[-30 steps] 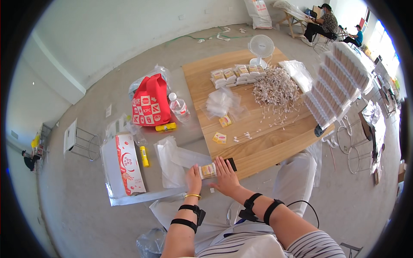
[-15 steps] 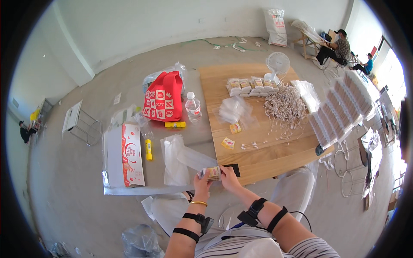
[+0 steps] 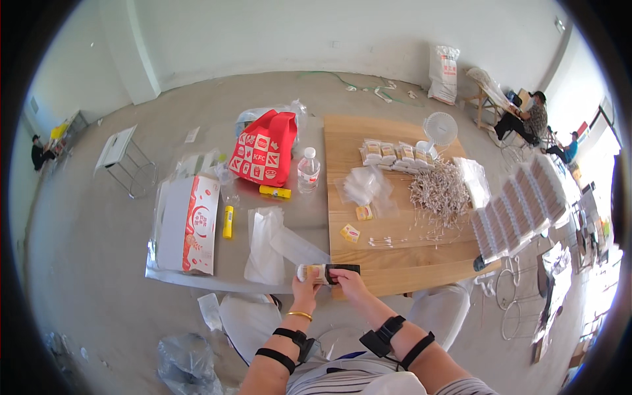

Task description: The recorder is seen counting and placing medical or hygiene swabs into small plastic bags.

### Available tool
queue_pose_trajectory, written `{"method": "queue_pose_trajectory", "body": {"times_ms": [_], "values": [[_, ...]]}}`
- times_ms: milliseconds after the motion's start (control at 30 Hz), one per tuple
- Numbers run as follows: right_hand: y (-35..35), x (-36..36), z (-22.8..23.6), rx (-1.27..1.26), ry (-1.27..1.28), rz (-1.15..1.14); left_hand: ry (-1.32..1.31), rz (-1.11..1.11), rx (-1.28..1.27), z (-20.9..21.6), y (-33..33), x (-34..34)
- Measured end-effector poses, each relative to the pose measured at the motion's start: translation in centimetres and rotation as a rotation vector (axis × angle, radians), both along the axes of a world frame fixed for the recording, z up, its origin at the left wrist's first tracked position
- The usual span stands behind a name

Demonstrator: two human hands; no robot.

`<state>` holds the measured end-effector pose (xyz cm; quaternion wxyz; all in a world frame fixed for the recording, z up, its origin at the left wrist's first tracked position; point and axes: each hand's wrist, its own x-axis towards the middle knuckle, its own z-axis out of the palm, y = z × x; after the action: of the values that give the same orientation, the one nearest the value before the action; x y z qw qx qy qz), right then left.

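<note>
My left hand (image 3: 305, 288) is closed around a small clear pack of cotton swabs (image 3: 311, 272) with a yellowish label, held at the table's front edge. At the right end of this pack, the fingers of my right hand (image 3: 349, 282) are pinched together. A flat black object (image 3: 352, 268) lies right behind those fingertips; whether they touch it is hard to tell. Beyond my hands are a loose pile of cotton swabs (image 3: 440, 197), a row of filled packs (image 3: 397, 157), empty clear bags (image 3: 366, 187) and yellow-and-white cards (image 3: 350, 233).
White film (image 3: 264, 247) lies left of my hands, near a white-and-red box (image 3: 201, 224) and yellow tubes (image 3: 228, 222). Farther back stand a red bag (image 3: 264, 148), a water bottle (image 3: 308, 171) and a fan (image 3: 440, 129). Stacked swab bundles (image 3: 520, 210) rise at right. Other people sit farther off.
My right fingers have shifted to the pack's end, over the black object. My left hand keeps its hold, with the pack turned slightly. The whole view has tilted.
</note>
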<state>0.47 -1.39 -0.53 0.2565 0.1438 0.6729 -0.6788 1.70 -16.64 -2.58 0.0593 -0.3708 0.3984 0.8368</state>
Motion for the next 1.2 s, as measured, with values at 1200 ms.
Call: {"method": "queue_pose_trajectory", "body": {"times_ms": [1200], "values": [[-4.8,-0.8,7.0,-0.614,-0.134,0.239,0.297,0.162,-0.2,8.6,-5.0,2.1]]}}
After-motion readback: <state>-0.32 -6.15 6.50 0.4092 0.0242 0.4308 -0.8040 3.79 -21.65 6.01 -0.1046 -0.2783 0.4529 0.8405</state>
